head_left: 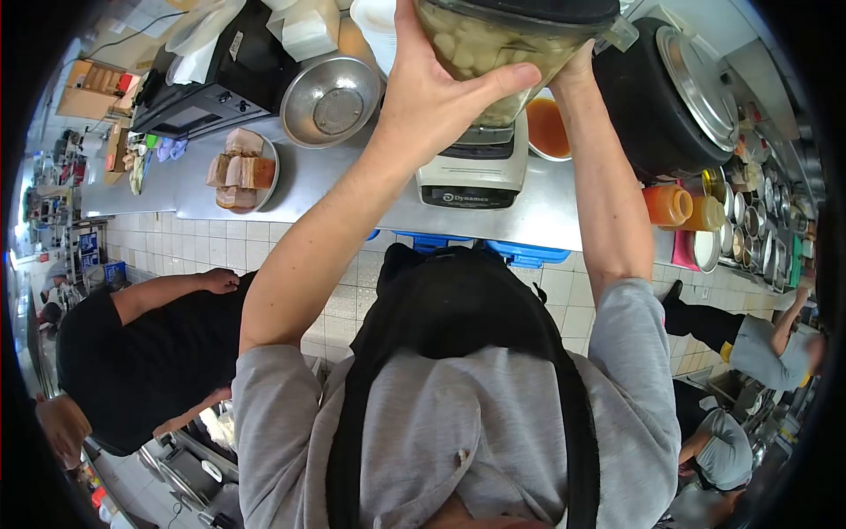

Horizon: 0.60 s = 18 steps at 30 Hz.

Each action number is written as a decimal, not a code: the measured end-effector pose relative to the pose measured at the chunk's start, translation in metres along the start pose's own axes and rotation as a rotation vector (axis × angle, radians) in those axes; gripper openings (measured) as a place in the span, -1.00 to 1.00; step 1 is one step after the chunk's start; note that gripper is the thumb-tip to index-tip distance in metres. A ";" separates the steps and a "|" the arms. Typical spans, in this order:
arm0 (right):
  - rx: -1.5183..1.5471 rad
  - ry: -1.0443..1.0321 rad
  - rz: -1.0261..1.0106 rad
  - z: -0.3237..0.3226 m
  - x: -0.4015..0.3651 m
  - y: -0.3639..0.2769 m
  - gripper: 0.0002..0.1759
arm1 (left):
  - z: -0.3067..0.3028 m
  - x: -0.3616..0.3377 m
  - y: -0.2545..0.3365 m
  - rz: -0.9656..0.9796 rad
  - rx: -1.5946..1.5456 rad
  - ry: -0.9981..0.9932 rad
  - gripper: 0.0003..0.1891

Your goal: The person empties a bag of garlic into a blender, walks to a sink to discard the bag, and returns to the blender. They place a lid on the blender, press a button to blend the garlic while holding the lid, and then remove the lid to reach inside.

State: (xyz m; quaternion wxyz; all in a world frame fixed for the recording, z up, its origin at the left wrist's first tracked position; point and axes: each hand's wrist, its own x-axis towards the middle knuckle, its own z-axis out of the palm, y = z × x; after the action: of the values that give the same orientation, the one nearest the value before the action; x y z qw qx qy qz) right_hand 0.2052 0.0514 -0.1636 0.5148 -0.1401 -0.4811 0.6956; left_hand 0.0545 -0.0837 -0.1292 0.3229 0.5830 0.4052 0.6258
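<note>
Both my hands are around a clear blender jar (pixel 489 53) with a black lid, filled with pale chunks in liquid. My left hand (pixel 441 93) is wrapped round its left side, with the thumb across the front. On the right side is my right hand (pixel 577 70), its fingers mostly hidden behind the jar. Beneath the jar stands a blender base (pixel 471 181) on the steel counter (pixel 352 194); whether they touch is unclear. A bowl of orange-red liquid (pixel 548 128) sits just right of the base.
Left on the counter are a steel bowl (pixel 330 101), a plate of meat blocks (pixel 240 172) and a black appliance (pixel 211 79). A large black pot (pixel 661 97) and sauce containers (pixel 674 207) stand right. People are nearby at left (pixel 159 353) and right (pixel 762 344).
</note>
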 end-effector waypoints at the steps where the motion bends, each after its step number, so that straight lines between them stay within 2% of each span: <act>1: -0.038 0.002 -0.004 -0.002 -0.003 0.003 -0.33 | 0.000 0.000 -0.003 -0.008 -0.026 -0.006 0.05; 6: -0.231 0.015 -0.028 -0.018 -0.007 0.018 -0.36 | 0.003 -0.008 -0.006 -0.040 -0.055 0.030 0.03; 9: -0.353 0.026 -0.035 -0.028 -0.010 0.026 -0.37 | -0.005 -0.014 -0.003 -0.125 -0.040 0.009 0.08; 11: -0.435 0.033 -0.038 -0.035 -0.017 0.031 -0.38 | -0.013 -0.019 0.005 -0.232 -0.043 -0.105 -0.06; 12: -0.477 0.037 -0.043 -0.037 -0.016 0.035 -0.38 | -0.010 -0.019 -0.003 -0.232 -0.045 -0.108 -0.06; 14: -0.557 0.040 -0.049 -0.044 -0.014 0.042 -0.39 | -0.005 -0.022 -0.024 -0.028 0.033 0.019 0.00; 18: -0.720 0.049 -0.055 -0.067 -0.016 0.051 -0.41 | -0.004 -0.027 -0.021 -0.104 -0.018 -0.018 0.01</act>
State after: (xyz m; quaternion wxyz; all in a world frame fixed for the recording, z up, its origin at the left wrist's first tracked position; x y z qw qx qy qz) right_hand 0.2286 0.0728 -0.2432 0.4625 -0.3161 -0.6863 0.4638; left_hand 0.0518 -0.0984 -0.1606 0.3637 0.5641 0.4264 0.6064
